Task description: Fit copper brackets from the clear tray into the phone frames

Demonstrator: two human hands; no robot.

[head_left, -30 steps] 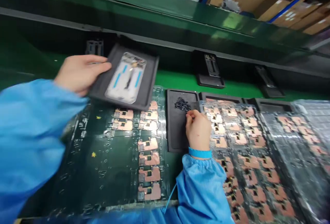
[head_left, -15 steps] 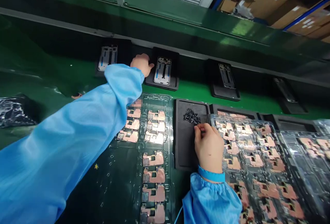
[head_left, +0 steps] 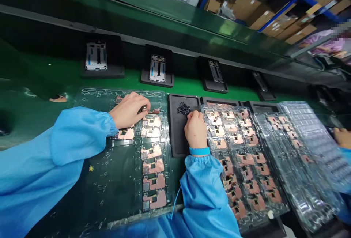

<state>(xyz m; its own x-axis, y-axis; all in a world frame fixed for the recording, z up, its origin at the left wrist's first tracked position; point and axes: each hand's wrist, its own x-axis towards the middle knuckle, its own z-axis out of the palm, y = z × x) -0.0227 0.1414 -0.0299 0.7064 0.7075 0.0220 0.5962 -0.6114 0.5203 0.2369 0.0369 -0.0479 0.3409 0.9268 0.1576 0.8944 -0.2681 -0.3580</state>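
L hand (head_left: 128, 109) is down on the clear tray (head_left: 109, 179) now, fingers pinched on a copper part (head_left: 153, 111) up in the top rows. Half a sec ago that hand was out at the belt (head_left: 186, 86), beside the black carrier (head_left: 157, 68) w/ a phone frame in it. The carrier now sits on the belt alone, so that one looks handed off and the hand's on to a fresh part. R hand (head_left: 195, 130) hasn't shifted: fingers bunched together at the pile of black bits (head_left: 183, 108) in the black tray (head_left: 177, 139), can't tell if it's got one. No brand, label or writing readable anywhere.
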